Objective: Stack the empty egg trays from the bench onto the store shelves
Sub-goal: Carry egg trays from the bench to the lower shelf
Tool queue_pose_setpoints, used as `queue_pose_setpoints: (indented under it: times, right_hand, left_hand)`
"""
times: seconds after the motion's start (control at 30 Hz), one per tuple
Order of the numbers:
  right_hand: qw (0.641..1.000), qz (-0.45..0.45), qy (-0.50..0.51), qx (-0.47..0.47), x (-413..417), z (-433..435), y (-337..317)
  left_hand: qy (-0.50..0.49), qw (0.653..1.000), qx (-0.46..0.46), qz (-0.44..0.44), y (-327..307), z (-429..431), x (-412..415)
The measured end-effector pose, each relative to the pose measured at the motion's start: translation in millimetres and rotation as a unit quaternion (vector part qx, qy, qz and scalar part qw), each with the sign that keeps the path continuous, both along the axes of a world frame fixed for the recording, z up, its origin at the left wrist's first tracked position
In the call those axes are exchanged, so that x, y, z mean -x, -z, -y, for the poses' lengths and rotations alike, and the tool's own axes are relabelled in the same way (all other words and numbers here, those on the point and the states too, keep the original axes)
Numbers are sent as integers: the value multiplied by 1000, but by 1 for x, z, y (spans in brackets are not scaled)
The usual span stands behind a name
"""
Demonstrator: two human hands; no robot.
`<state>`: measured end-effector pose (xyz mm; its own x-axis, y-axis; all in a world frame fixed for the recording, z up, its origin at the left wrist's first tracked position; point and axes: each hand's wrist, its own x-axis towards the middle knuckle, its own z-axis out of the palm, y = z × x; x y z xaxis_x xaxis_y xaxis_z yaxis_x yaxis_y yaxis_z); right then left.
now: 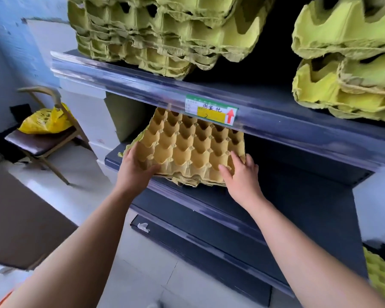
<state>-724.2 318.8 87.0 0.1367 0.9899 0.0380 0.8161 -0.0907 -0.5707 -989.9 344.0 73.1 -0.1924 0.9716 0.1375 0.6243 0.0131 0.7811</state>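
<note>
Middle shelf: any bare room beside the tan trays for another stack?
Yes: the middle shelf is bare right of the tan trays, past the right hand. Left hand fills the left corner. Upper shelf crowded with green stacks.

Bright, even daylight. Glare streaks the glossy dark blue metal shelf edge (142,85). Shelf recesses fall into black shadow. Wide-angle bending and soft blur at frame edges.

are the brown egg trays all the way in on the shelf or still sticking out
Sticking out: the brown egg trays overhang the shelf edge, held by left hand and right hand.
</note>
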Motion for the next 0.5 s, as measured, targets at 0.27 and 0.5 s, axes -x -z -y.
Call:
queue_pose_setpoints:
  times: [0.27,0.5]
  right_hand:
    - [997,11,69,28,42,-27,3]
    - [993,9,111,39,56,-30,11]
  left_hand:
    - [74,997,19,-34,12,-63,39]
    - [115,991,45,-56,20,-94,46]
